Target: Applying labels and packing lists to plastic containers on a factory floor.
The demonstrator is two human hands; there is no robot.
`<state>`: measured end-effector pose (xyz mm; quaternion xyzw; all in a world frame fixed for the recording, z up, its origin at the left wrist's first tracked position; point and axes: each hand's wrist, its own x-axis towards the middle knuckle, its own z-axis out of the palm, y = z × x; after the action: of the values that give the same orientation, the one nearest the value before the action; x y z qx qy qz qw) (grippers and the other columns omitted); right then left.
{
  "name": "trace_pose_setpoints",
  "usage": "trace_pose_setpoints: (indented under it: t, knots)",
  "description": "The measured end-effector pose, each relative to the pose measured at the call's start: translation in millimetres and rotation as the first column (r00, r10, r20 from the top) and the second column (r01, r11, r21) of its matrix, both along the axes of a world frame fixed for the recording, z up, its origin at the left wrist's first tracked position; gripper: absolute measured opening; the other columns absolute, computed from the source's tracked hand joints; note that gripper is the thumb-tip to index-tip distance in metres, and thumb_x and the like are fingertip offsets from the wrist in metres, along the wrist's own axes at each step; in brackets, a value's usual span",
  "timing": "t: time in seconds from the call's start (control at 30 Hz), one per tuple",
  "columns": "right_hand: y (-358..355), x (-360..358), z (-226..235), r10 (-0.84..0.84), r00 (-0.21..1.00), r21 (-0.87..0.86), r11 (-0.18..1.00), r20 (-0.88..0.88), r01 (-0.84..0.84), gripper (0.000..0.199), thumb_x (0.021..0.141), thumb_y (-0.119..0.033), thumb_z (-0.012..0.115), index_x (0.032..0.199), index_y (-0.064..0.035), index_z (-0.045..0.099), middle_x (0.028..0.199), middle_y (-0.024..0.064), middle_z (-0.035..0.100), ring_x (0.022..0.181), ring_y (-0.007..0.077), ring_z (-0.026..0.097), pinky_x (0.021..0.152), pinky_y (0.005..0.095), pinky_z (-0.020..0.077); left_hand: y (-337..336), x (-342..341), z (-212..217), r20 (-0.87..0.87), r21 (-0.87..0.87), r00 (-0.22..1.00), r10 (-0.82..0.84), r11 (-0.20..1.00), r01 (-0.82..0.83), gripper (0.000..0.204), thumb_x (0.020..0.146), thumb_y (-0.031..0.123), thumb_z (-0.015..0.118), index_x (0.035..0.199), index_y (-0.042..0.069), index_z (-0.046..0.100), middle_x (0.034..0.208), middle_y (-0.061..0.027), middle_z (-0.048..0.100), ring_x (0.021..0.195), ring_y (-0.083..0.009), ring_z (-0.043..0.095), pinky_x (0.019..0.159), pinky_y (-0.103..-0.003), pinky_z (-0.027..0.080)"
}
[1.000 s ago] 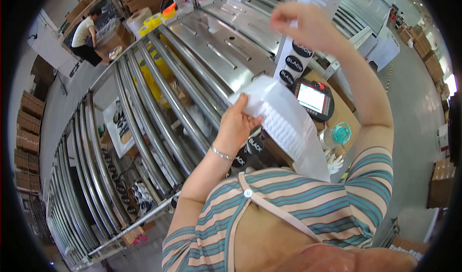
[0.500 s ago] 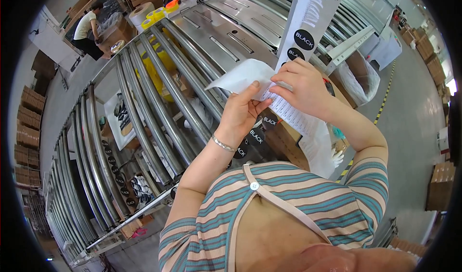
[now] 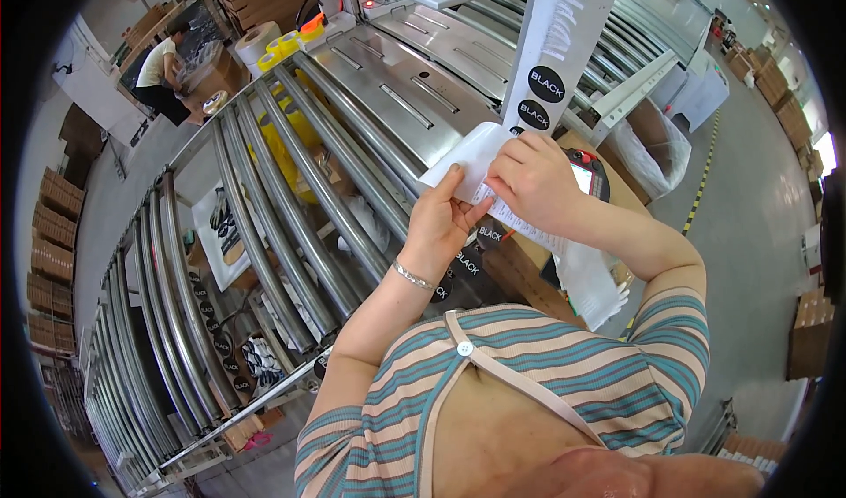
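From the head view, I am seeing both hands pinching a white paper sheet (image 3: 471, 165) over the metal roller conveyor (image 3: 291, 198). The left hand (image 3: 441, 225) is gripping its lower edge; the right hand (image 3: 533, 181) is clamping it from above, fingertips nearly touching.

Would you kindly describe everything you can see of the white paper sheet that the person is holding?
The white paper sheet looks thin and flexible, with a curled upper edge and small dark print on its lower part. It hangs into a long strip toward the person's right. The left hand pinches it from below, thumb on its face; the right hand grips it from the other side. It is held above the metal roller conveyor.
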<state>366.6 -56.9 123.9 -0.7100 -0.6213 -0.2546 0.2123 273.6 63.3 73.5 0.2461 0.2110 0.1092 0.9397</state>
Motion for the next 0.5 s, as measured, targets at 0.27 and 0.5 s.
trace_pose_setpoints:
  t: [0.27, 0.5]
  knots:
    - [0, 3, 3, 0.006, 0.997, -0.022, 1.000, -0.082, -0.008, 0.019, 0.063, -0.009, 0.070, 0.074, -0.0056, 0.055, 0.080, 0.0067, 0.053, 0.077, 0.0250, 0.049, 0.067, 0.0346, 0.0421, 1, -1, 5, 0.021, 0.005, 1.000, 0.009, 1.000, -0.009, 0.026, 0.091, 0.023, 0.046, 0.106, 0.002, 0.049, 0.096, -0.0079, 0.056, 0.082, -0.0153, 0.057, 0.067, -0.029, 0.055]
    - [3, 8, 2, 0.005, 0.998, 0.103, 0.995, -0.059, 0.001, 0.016, 0.062, -0.008, 0.067, 0.070, -0.0059, 0.053, 0.076, 0.0066, 0.052, 0.075, 0.0255, 0.048, 0.066, 0.0346, 0.0404, 3, 8, 1, 0.043, -0.002, 0.999, -0.023, 1.000, 0.023, 0.027, 0.090, 0.023, 0.047, 0.107, 0.002, 0.049, 0.095, -0.0074, 0.056, 0.082, -0.0163, 0.057, 0.070, -0.031, 0.054]
